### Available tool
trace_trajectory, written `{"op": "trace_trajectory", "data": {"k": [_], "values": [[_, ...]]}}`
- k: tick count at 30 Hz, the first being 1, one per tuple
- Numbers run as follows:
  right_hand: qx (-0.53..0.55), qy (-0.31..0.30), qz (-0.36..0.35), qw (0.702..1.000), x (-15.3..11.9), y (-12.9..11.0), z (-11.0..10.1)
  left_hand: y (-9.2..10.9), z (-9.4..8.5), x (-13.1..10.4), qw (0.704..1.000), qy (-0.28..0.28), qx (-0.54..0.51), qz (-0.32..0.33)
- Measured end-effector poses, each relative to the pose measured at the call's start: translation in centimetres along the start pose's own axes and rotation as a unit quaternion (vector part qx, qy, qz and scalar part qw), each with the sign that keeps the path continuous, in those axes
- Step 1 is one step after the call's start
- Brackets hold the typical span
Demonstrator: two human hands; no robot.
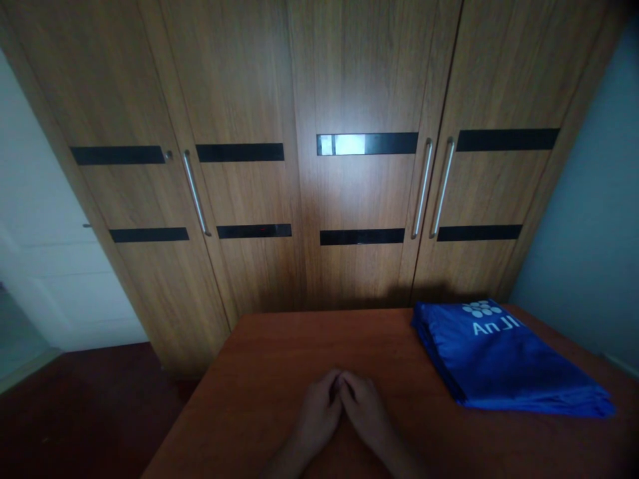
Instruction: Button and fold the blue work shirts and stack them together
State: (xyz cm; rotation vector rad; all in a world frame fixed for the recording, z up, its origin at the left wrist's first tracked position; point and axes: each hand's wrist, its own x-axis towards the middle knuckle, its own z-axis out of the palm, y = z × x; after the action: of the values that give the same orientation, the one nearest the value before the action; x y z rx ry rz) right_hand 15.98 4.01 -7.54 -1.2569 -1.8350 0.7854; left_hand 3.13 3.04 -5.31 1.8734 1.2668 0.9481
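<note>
My left hand (319,404) and my right hand (363,403) rest together on the brown wooden table (279,349), touching at the thumbs and fingertips. Both are closed, with the fingers curled inward, and no object shows in either one. To the right of them lies a folded blue fabric item (504,366), with white lettering and a cluster of white ovals printed near its far edge. Neither hand touches it.
Behind the table stands a wooden wardrobe (239,80) with dark strips and metal handles (423,189). A white door (74,293) is at the left, and a bluish wall (589,219) at the right. Dark reddish floor (110,399) shows on the left.
</note>
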Motion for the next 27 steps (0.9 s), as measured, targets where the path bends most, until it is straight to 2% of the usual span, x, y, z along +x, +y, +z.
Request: {"op": "trace_trajectory", "data": {"k": [8, 27], "values": [[0.027, -0.005, -0.009, 1.0, 0.12, -0.7, -0.29, 0.16, -0.18, 0.05, 1.0, -0.005, 0.005, -0.006], [-0.008, 0.01, -0.015, 1.0, -0.11, -0.58, -0.14, 0.11, -0.2, 0.03, 1.0, -0.004, -0.005, 0.007]]}}
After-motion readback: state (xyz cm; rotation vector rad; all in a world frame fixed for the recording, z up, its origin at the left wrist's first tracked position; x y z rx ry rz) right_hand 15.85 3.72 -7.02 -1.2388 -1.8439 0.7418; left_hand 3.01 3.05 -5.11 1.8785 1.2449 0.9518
